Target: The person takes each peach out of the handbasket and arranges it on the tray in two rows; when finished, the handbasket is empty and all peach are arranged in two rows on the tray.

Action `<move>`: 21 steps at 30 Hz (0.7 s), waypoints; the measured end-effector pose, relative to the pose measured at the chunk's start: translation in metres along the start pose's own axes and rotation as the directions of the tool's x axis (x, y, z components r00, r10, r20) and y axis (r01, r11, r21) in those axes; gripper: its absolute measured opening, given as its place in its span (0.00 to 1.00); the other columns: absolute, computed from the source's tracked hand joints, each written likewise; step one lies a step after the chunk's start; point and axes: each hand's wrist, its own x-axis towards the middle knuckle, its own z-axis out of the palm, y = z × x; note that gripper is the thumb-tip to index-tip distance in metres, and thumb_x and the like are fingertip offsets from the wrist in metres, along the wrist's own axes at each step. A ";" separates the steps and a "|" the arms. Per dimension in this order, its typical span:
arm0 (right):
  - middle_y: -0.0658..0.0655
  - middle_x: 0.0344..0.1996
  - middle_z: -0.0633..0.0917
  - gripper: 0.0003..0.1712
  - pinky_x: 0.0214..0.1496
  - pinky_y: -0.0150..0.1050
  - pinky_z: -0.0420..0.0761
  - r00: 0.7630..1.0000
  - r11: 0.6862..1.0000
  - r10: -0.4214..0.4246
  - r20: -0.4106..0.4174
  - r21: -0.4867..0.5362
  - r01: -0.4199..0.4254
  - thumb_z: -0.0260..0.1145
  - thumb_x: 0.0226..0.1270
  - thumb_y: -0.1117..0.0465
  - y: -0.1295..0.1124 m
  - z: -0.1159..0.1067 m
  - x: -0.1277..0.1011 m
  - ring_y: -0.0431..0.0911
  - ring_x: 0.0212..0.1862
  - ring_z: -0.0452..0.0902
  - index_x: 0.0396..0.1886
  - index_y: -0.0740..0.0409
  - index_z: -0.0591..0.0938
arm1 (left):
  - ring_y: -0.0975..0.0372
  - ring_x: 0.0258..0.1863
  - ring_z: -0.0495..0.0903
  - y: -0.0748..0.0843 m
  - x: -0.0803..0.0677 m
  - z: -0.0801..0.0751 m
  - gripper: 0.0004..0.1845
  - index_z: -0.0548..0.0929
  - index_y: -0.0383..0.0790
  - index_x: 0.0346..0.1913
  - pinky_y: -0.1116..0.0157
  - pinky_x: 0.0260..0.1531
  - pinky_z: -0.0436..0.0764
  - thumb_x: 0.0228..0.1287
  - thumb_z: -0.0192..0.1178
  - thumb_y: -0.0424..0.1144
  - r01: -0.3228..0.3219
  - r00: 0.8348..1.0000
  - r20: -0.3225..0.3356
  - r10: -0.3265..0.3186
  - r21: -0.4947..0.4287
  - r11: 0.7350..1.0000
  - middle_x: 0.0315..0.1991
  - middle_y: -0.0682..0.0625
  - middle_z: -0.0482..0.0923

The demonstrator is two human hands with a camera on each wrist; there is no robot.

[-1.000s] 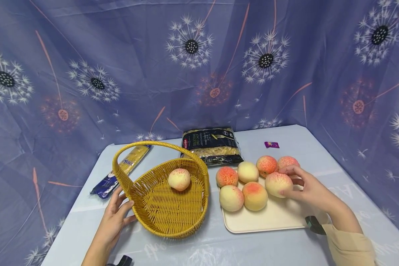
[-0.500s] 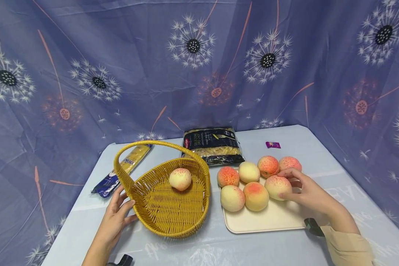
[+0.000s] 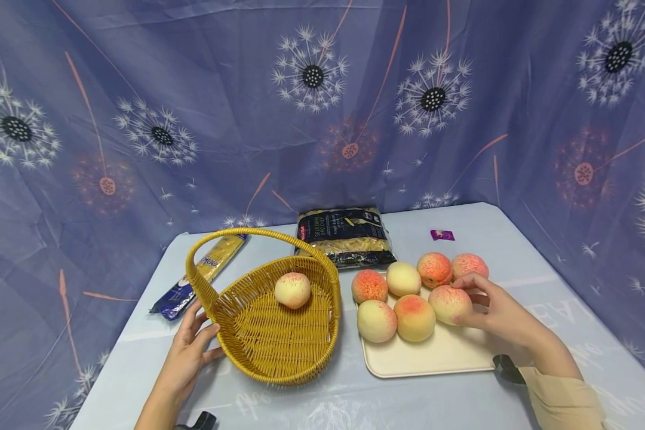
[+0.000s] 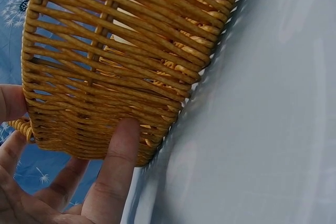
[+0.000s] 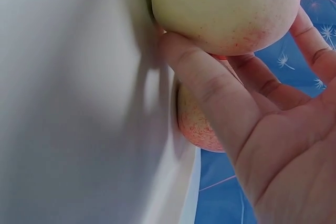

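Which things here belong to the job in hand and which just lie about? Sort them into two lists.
In the job:
- right hand gripping a peach
- six peaches on the tray
- peach in basket
- wicker basket, steadied by left hand

Lying about:
- pasta bag
- spaghetti packet
- purple wrapper

Pasta bag (image 3: 346, 236) carries print too small to read; spaghetti packet (image 3: 204, 273) shows only "onk".
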 end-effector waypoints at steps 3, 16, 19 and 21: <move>0.44 0.56 0.80 0.34 0.54 0.25 0.84 1.000 1.000 -0.011 0.003 0.008 0.011 0.84 0.57 0.69 0.002 0.001 -0.001 0.27 0.55 0.80 0.61 0.64 0.76 | 0.68 0.57 0.82 0.000 0.000 0.000 0.36 0.53 0.55 0.86 0.57 0.48 0.90 0.84 0.54 0.36 0.002 1.000 -0.002 -0.002 -0.003 1.000 0.78 0.40 0.55; 0.59 0.64 0.79 0.39 0.57 0.27 0.83 0.998 0.997 0.041 0.040 -0.071 -0.038 0.86 0.56 0.61 -0.002 0.002 -0.002 0.27 0.57 0.76 0.66 0.56 0.77 | 0.69 0.57 0.82 0.000 0.000 0.001 0.36 0.52 0.57 0.86 0.57 0.48 0.90 0.85 0.53 0.37 0.015 1.000 -0.005 -0.015 0.005 1.000 0.79 0.39 0.54; 0.61 0.64 0.79 0.40 0.56 0.29 0.85 0.998 0.996 0.050 0.038 -0.072 -0.047 0.87 0.55 0.61 -0.003 0.004 -0.002 0.28 0.57 0.76 0.66 0.57 0.77 | 0.68 0.57 0.82 0.000 -0.001 0.001 0.35 0.52 0.57 0.86 0.57 0.48 0.90 0.85 0.53 0.37 0.011 1.000 -0.002 -0.011 0.004 1.000 0.79 0.39 0.54; 0.62 0.64 0.79 0.41 0.55 0.29 0.85 0.998 0.996 0.049 0.037 -0.073 -0.046 0.87 0.55 0.62 -0.005 0.004 -0.002 0.28 0.58 0.76 0.66 0.58 0.76 | 0.68 0.57 0.82 0.001 -0.001 0.001 0.35 0.52 0.56 0.86 0.57 0.48 0.90 0.85 0.53 0.37 0.004 1.000 0.000 -0.004 0.004 1.000 0.79 0.40 0.54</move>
